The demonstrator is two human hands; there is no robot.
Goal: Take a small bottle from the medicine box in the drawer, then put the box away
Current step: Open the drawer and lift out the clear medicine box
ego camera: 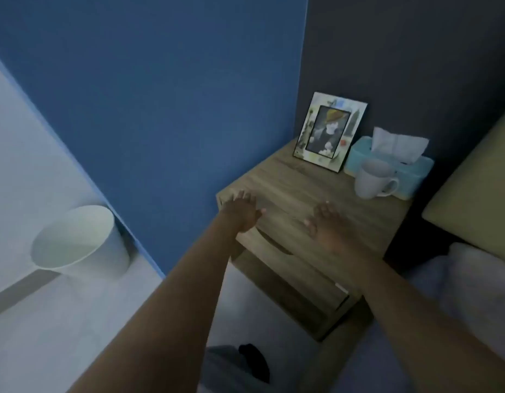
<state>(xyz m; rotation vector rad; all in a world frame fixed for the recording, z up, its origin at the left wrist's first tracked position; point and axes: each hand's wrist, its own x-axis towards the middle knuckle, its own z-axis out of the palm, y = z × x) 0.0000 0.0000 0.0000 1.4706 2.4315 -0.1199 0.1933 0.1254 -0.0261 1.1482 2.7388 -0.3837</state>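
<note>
A wooden bedside cabinet (296, 182) stands in the corner, its drawer (296, 265) closed, with a curved grip cut into the top of the drawer front. No medicine box or small bottle shows. My left hand (241, 212) hovers flat and palm down over the cabinet's near left corner, fingers apart, holding nothing. My right hand (327, 225) is spread the same way above the cabinet's front edge, just above the drawer's grip, and is empty too.
On the cabinet's back stand a picture frame (329, 131), a blue tissue box (401, 163) and a white mug (373, 178). A white waste bin (78, 239) sits on the floor to the left. The bed with a pillow (478, 282) lies to the right.
</note>
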